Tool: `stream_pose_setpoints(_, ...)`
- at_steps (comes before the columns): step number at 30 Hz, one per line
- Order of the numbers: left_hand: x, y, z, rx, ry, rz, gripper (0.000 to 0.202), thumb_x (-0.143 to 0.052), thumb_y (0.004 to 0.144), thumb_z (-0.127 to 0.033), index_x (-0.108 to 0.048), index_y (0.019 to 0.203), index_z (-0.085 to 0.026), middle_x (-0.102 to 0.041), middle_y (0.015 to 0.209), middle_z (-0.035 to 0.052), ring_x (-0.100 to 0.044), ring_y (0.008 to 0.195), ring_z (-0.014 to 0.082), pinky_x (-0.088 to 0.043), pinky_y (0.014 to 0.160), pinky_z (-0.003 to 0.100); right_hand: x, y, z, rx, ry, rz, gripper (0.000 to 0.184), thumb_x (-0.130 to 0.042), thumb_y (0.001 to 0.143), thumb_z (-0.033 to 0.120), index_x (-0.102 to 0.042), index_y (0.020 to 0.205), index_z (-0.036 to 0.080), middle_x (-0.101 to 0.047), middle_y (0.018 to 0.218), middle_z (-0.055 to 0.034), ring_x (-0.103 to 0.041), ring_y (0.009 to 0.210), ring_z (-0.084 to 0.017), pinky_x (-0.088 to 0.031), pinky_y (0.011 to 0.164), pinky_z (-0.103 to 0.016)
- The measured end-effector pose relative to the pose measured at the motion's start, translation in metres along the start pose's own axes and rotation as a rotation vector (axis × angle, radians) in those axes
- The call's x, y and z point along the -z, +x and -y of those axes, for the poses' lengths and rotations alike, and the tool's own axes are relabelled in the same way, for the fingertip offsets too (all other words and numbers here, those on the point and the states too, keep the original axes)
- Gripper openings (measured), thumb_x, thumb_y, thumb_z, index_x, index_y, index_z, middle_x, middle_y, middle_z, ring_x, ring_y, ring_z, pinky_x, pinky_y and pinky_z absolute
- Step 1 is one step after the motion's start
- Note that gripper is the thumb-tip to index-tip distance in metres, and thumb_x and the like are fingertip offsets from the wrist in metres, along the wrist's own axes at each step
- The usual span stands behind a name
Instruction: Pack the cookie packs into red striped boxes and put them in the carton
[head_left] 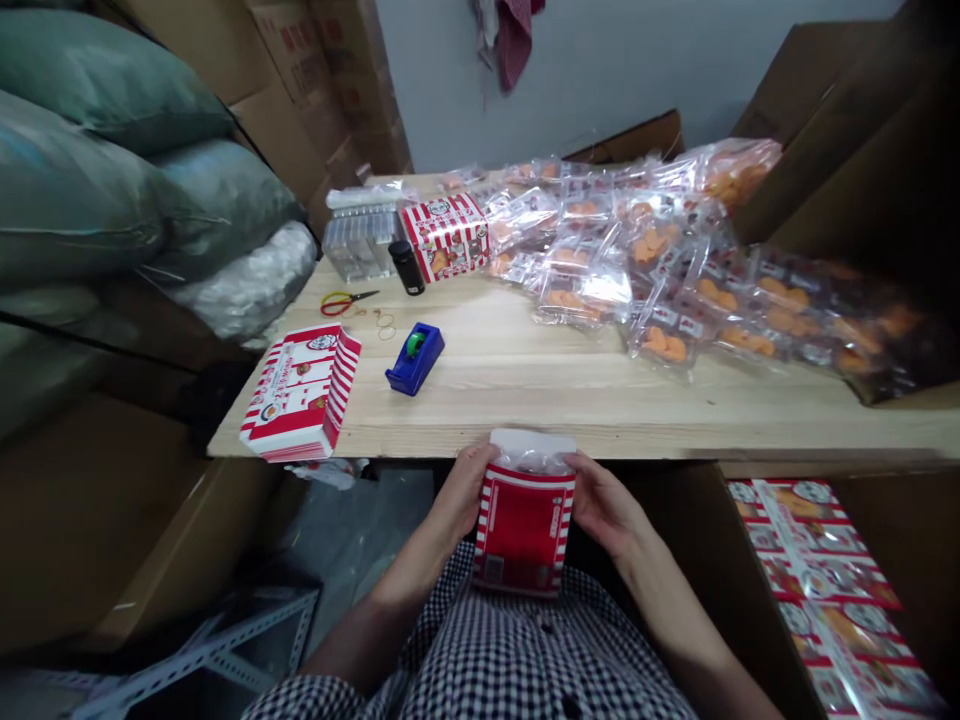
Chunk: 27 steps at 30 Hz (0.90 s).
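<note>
A red and white striped carton (523,535) is held upright at the table's front edge, close to my checked shirt. Its white top flap (532,440) stands raised, and clear plastic shows in the opening below it. My left hand (469,485) grips the carton's upper left side. On the opposite upper side, my right hand (600,500) has its thumb at the rim; its other fingers are partly hidden behind the carton. Straight ahead on the table sits a blue tape dispenser (416,360) with a green core.
Flat striped cartons (300,390) are stacked at the table's left. Scissors (349,300), a black bottle (406,268), a standing striped carton (448,235) and clear plastic cases (360,240) lie behind. Clear packets of orange pieces (577,290) cover the right. An open box (832,590) holds packed cartons, lower right.
</note>
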<state>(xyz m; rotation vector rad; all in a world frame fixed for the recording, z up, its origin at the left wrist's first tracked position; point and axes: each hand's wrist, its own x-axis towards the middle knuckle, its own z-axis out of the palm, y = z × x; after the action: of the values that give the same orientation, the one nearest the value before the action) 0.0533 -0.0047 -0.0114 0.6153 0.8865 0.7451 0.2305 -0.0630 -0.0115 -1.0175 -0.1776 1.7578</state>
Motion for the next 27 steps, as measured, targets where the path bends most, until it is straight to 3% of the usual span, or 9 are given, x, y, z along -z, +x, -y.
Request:
stream_pose_setpoints(5, 0.024, 0.010, 0.019, 0.072, 0.007, 0.012, 0.020, -0.065, 0.067, -0.013, -0.075, 0.084, -0.013, -0.068, 0.066, 0.0015, -0.056, 0.056, 0.0121, -0.043, 0.058, 0.022, 0.022, 0.021, -0.026, 0.043, -0.050, -0.084, 0.013, -0.075, 0.063, 0.021, -0.068, 0.073, 0.022, -0.073, 0.070, -0.0012, -0.067, 0.063, -0.021, -0.054, 0.061, -0.033)
stream_pose_setpoints(9, 0.042, 0.013, 0.021, 0.063, -0.005, 0.064, 0.030, -0.067, 0.066, -0.012, -0.077, 0.095, -0.013, -0.074, 0.080, 0.0059, -0.064, 0.067, 0.0154, -0.048, 0.068, 0.025, 0.027, 0.028, -0.032, 0.129, -0.055, -0.117, 0.016, -0.074, 0.059, 0.017, -0.067, 0.072, 0.023, -0.072, 0.070, 0.0017, -0.064, 0.059, -0.018, -0.053, 0.060, -0.031)
stream_pose_setpoints(13, 0.050, 0.004, 0.012, 0.037, 0.019, 0.217, 0.027, -0.068, 0.077, -0.024, -0.079, 0.100, -0.014, -0.076, 0.102, 0.0123, -0.070, 0.095, 0.0251, -0.050, 0.090, 0.035, 0.028, 0.026, -0.033, 0.202, -0.089, -0.119, 0.012, -0.071, 0.061, 0.015, -0.071, 0.071, 0.021, -0.075, 0.076, -0.0002, -0.068, 0.071, -0.021, -0.055, 0.069, -0.033)
stream_pose_setpoints(16, 0.050, 0.000, 0.005, -0.065, 0.240, 0.297, 0.030, -0.068, 0.083, -0.029, -0.078, 0.107, -0.016, -0.072, 0.121, 0.0140, -0.064, 0.117, 0.0288, -0.042, 0.107, 0.039, 0.028, 0.023, -0.031, 0.242, -0.124, -0.111, 0.010, -0.071, 0.063, 0.014, -0.074, 0.069, 0.021, -0.077, 0.087, -0.0027, -0.071, 0.084, -0.023, -0.055, 0.080, -0.034)
stream_pose_setpoints(19, 0.052, 0.003, 0.006, -0.137, 0.436, 0.252, 0.028, -0.069, 0.085, -0.031, -0.078, 0.108, -0.019, -0.073, 0.121, 0.0123, -0.064, 0.117, 0.0285, -0.043, 0.107, 0.041, 0.029, 0.018, -0.029, 0.225, -0.165, -0.074, 0.011, -0.072, 0.069, 0.020, -0.078, 0.078, 0.021, -0.078, 0.094, -0.0054, -0.072, 0.090, -0.024, -0.055, 0.086, -0.036)
stream_pose_setpoints(23, 0.059, 0.011, 0.015, -0.188, 0.403, 0.191, 0.022, -0.070, 0.085, -0.031, -0.079, 0.100, -0.017, -0.075, 0.113, 0.0125, -0.068, 0.110, 0.0283, -0.048, 0.100, 0.041, 0.034, 0.013, -0.028, 0.201, -0.285, 0.071, 0.023, -0.069, 0.082, 0.032, -0.079, 0.100, 0.022, -0.075, 0.115, -0.0076, -0.070, 0.104, -0.025, -0.052, 0.094, -0.039)
stream_pose_setpoints(27, 0.061, 0.015, 0.013, -0.197, 0.405, 0.196, 0.022, -0.071, 0.084, -0.031, -0.079, 0.100, -0.017, -0.076, 0.111, 0.0127, -0.069, 0.107, 0.0274, -0.050, 0.098, 0.040, 0.033, 0.016, -0.030, 0.339, -0.415, 0.080, 0.019, -0.077, 0.080, 0.032, -0.078, 0.098, 0.026, -0.074, 0.116, -0.0055, -0.068, 0.108, -0.024, -0.051, 0.096, -0.039)
